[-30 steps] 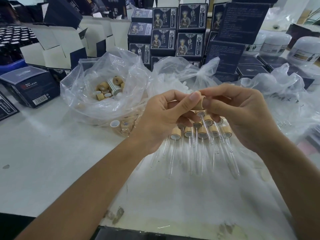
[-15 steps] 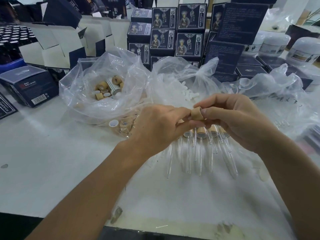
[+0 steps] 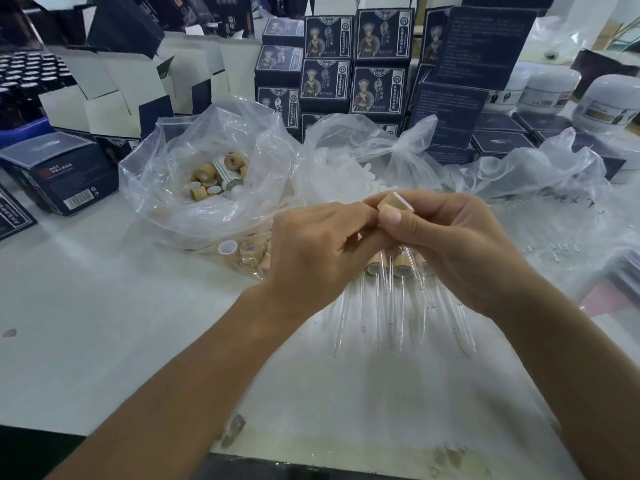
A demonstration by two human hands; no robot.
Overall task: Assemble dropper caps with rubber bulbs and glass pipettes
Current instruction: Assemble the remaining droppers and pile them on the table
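- Above the middle of the worktop (image 3: 104, 306), I see both hands meeting on one wood-coloured dropper cap (image 3: 394, 204), held up clear of the surface with its white-lined mouth turned to the right.
- The right hand (image 3: 460, 247) pinches the cap between thumb and curled fingers; the left hand (image 3: 318, 254) has its fingers curled in against the cap's left end, but whether they hold a bulb or a pipette there I cannot tell, as the hand hides it.
- Risk one, as I judge it: a glass pipette pushed in off-axis could snap, because the hands block my sight of the joint.
- Risk two: the cap could slip from so small a pinch and drop onto the finished droppers (image 3: 391, 289) lying just below, and glass on glass may chip.
- Risk three: a forearm swept low could roll those droppers toward the near edge.
- Surface: a pale, scuffed worktop with worn patches near the front.
- To the left lies a clear bag of caps (image 3: 214, 178); behind the hands, a bag of white bulbs (image 3: 360, 168); to the right, a sheet of plastic (image 3: 554, 188).
- Farther back stand stacked dark printed boxes (image 3: 349, 64), open white cartons (image 3: 114, 91) at left, and white jars (image 3: 550, 88) at far right.
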